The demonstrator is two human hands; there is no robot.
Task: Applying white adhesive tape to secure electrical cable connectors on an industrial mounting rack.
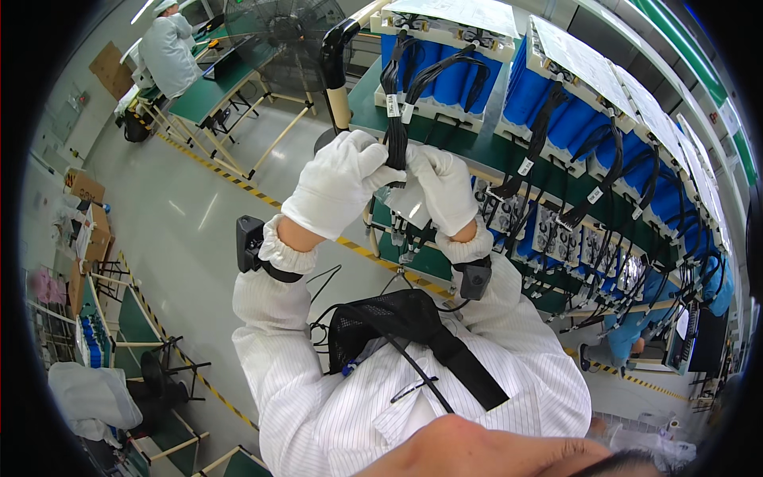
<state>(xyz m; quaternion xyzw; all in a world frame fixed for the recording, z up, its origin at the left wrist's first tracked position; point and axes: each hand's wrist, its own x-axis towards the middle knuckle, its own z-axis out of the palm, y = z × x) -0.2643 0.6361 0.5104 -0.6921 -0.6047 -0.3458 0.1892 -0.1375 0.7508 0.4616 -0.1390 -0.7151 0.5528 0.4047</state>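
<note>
Both my hands wear white gloves and meet at a bundle of black cables (396,137) that hangs from a battery pack with blue cells (425,62). My left hand (338,184) is closed round the lower end of the bundle, thumb and fingers pressing it from the left. Just right of the bundle, my right hand (445,189) has its fingers curled and pinched close against it; what lies between them is hidden. White tags (392,105) wrap the cables above my fingers. A pale, shiny flat piece (411,203) shows between my hands below the cable ends.
More blue-celled packs (568,119) with hanging cable bundles line the green-topped bench (461,137) to the right, with others on the shelf below. A black fan (288,28) and its post (334,75) stand beyond my left hand. One person (168,52) is far left, another (636,318) right.
</note>
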